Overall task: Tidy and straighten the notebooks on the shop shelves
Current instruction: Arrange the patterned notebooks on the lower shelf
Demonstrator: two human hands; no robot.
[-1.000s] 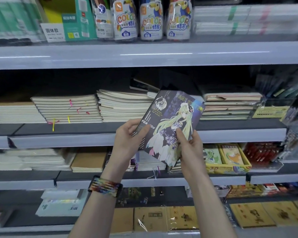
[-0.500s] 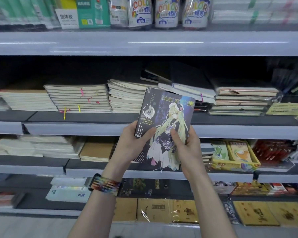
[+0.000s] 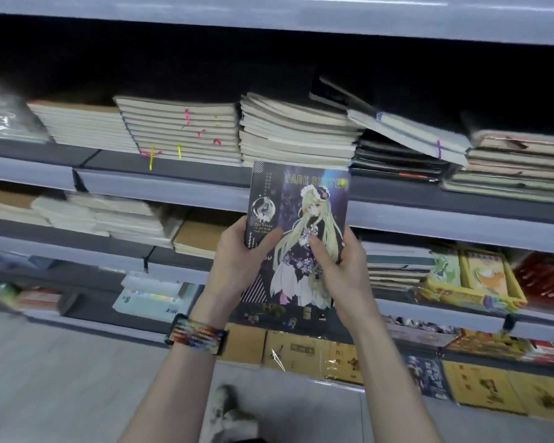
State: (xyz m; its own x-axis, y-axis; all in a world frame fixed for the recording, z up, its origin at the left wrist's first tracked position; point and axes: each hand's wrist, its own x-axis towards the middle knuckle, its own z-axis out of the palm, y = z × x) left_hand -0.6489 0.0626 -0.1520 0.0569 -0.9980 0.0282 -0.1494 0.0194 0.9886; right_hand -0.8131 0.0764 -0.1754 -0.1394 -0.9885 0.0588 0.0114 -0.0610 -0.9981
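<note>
Fingers: my left hand (image 3: 237,260) and right hand (image 3: 343,270) curl round a notebook (image 3: 298,225);
To do: shelve it; straighten slanted pile (image 3: 406,132)

The held notebook (image 3: 298,231) has a black-to-deep-purple cover. It shows a pale green-haired figure in a dark, lilac-flowered dress and white skirt, with yellow-green lettering along the top edge and thin white diagonal stripes at the lower left corner. The wristband (image 3: 196,334) is woven in zigzags of red, orange, yellow, blue and black. The shelves (image 3: 160,190) have pale lilac-grey front edges and dark grey decks. On the middle shelf the cream stack (image 3: 179,132) carries pink and yellow ribbons (image 3: 186,116), and the black-covered stack (image 3: 397,158) lies further right. One shelf down are kraft-brown notebooks (image 3: 199,235) and, near the right edge, a yellow tray (image 3: 461,295) beside what look like red packs (image 3: 544,279).
</note>
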